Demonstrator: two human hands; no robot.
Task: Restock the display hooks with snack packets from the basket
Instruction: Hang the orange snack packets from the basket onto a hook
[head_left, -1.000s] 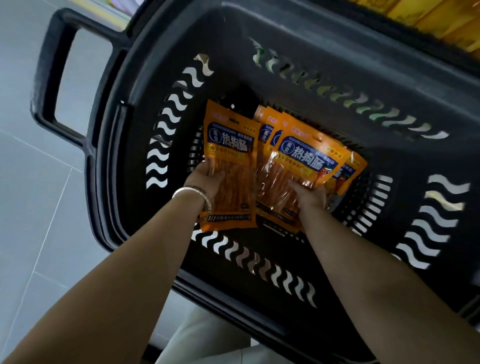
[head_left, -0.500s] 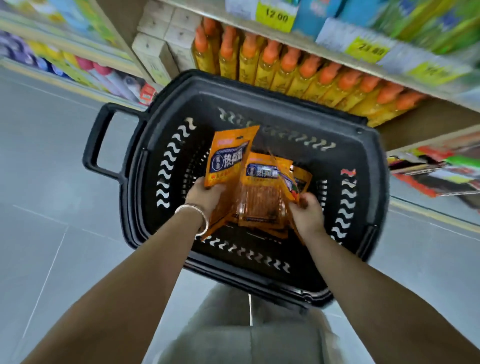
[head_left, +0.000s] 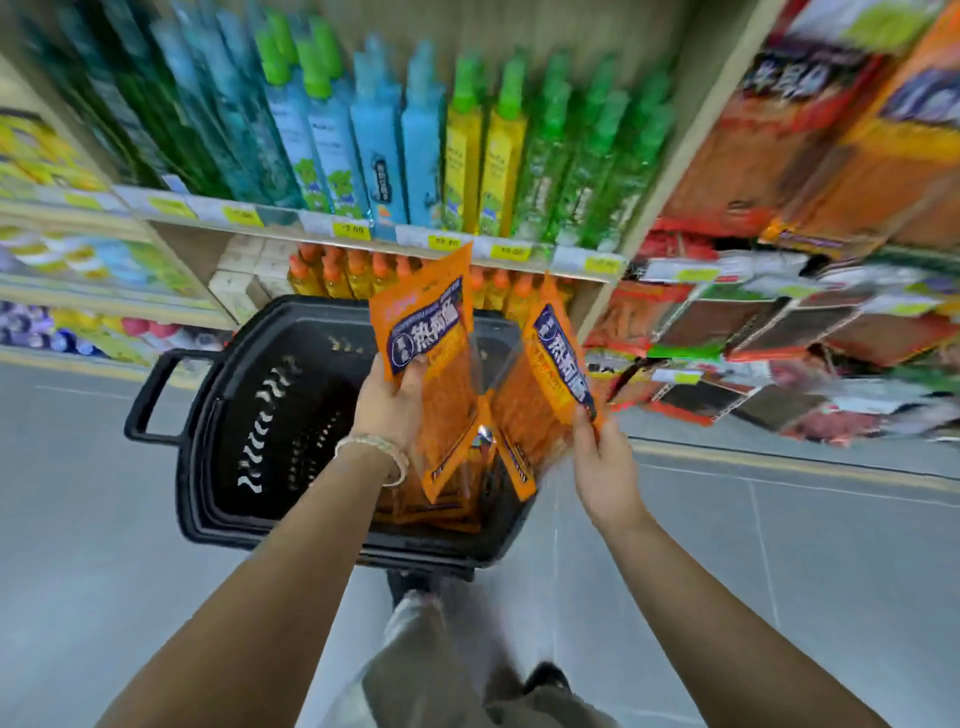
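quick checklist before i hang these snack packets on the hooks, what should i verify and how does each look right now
1. Left hand grip: ok, it holds the left-hand packet by its side.
2. Right hand grip: ok, it pinches the right-hand packet near a lower edge.
3. Packets out of the basket: ok, both are above its rim.
4. Free place on the display hooks: cannot tell, that side is blurred.
5. Hang holes at the packet tops: cannot tell, too small to see.
6. Stock for the next round: ok, spare packets lie in the basket bottom.
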